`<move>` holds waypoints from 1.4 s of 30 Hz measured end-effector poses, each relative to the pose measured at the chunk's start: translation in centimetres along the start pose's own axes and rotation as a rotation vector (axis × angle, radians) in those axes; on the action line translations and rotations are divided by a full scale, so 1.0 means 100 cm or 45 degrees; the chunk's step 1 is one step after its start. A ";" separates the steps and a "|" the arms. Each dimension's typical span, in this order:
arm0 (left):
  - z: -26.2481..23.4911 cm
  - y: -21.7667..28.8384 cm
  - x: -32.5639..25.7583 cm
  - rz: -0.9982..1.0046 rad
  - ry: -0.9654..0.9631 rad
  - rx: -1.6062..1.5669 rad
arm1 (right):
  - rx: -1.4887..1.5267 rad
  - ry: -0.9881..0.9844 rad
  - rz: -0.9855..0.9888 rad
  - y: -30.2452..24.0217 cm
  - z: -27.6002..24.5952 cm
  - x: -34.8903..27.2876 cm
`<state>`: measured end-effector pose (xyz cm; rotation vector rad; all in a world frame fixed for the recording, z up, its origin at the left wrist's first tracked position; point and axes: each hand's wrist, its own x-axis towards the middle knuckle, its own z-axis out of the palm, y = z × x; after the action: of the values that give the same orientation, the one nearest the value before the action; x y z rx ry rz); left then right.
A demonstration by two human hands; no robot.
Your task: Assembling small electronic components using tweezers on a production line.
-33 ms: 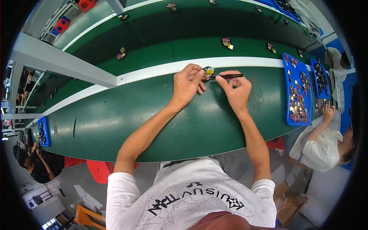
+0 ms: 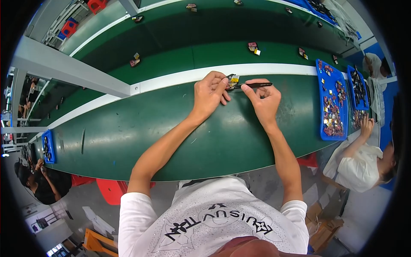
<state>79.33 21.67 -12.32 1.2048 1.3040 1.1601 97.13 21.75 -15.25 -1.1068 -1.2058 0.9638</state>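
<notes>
Near the white rail, my left hand [image 2: 209, 94] pinches a small electronic assembly [image 2: 233, 79] with a yellow patch, a silvery face and black parts along its edge. Fingers hide its left side. My right hand [image 2: 264, 98] is closed around slim black tweezers [image 2: 257, 85], held almost level. Their tip end reaches the lower edge of the assembly, by my left fingertips; whether it grips anything there is too small to tell. Both hands are just above the green tabletop [image 2: 205, 137].
A blue tray [image 2: 323, 124] of small red, yellow and silver parts lies at right, beside a smaller blue tray [image 2: 363, 103] of black pieces. Past the rail, a green conveyor belt [image 2: 192, 55] carries similar assemblies. Co-workers sit right and left; a blue tray [image 2: 49, 150] stands far left.
</notes>
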 end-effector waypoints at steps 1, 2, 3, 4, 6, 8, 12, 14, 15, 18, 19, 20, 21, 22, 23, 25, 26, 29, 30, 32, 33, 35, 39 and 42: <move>0.000 -0.001 0.000 -0.001 0.003 0.000 | 0.003 0.011 0.009 0.000 0.000 0.000; -0.001 -0.001 0.001 -0.004 -0.016 0.016 | 0.003 0.011 0.010 -0.002 0.000 0.000; -0.001 -0.001 0.001 -0.008 -0.035 0.032 | -0.019 0.013 -0.004 -0.003 -0.001 0.001; 0.000 -0.001 0.001 -0.009 -0.035 0.032 | -0.040 0.014 -0.018 -0.004 -0.001 0.001; 0.002 0.001 0.002 -0.024 -0.043 0.046 | -0.071 0.003 -0.026 0.000 -0.004 0.001; 0.003 0.000 0.002 -0.024 -0.047 0.041 | -0.103 -0.007 -0.034 0.001 -0.005 0.001; 0.004 -0.002 0.003 -0.009 -0.061 0.004 | 0.125 -0.054 0.107 0.001 -0.005 0.004; 0.006 -0.001 0.002 0.010 -0.073 0.025 | 0.197 -0.053 0.140 0.004 -0.005 0.005; 0.008 0.000 0.002 0.028 -0.088 0.045 | 0.223 -0.061 0.151 0.005 -0.006 0.005; 0.010 -0.001 0.003 0.053 -0.087 0.047 | 0.268 -0.068 0.161 0.005 -0.007 0.005; 0.011 -0.002 0.003 0.052 -0.087 0.047 | 0.286 -0.066 0.160 0.004 -0.007 0.006; 0.011 -0.002 0.003 0.062 -0.074 0.030 | 0.288 -0.067 0.161 0.005 -0.007 0.006; 0.011 -0.003 0.003 0.071 -0.060 0.013 | 0.304 -0.077 0.167 0.007 -0.008 0.006; 0.011 -0.004 0.003 0.070 -0.060 0.013 | 0.321 -0.088 0.173 0.008 -0.009 0.007; 0.010 -0.005 0.004 0.063 -0.055 0.001 | 0.321 -0.088 0.174 0.009 -0.010 0.008; 0.010 -0.007 0.005 0.055 -0.051 -0.011 | 0.363 -0.106 0.222 0.009 -0.012 0.009; 0.009 -0.008 0.006 0.046 -0.076 0.001 | 0.364 -0.108 0.223 0.009 -0.012 0.010; 0.007 -0.011 0.009 0.029 -0.112 0.004 | 0.403 -0.130 0.271 0.008 -0.014 0.012; 0.006 -0.012 0.010 0.022 -0.124 -0.005 | 0.399 -0.151 0.288 0.008 -0.015 0.013; 0.007 -0.013 0.011 0.018 -0.134 -0.010 | 0.394 -0.169 0.304 0.008 -0.018 0.014; 0.007 -0.012 0.011 0.015 -0.145 -0.016 | 0.392 -0.183 0.305 0.007 -0.020 0.015; 0.007 -0.011 0.011 0.007 -0.146 -0.004 | 0.392 -0.198 0.307 0.008 -0.021 0.016; 0.006 -0.010 0.013 -0.029 -0.186 0.005 | 0.385 -0.208 0.310 0.008 -0.021 0.017; 0.002 -0.011 0.015 -0.085 -0.260 -0.047 | 0.376 -0.185 0.274 0.012 -0.021 0.016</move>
<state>79.44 23.13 -13.51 1.2102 1.1557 0.9818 99.46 23.27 -16.16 -0.9542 -1.0307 1.3606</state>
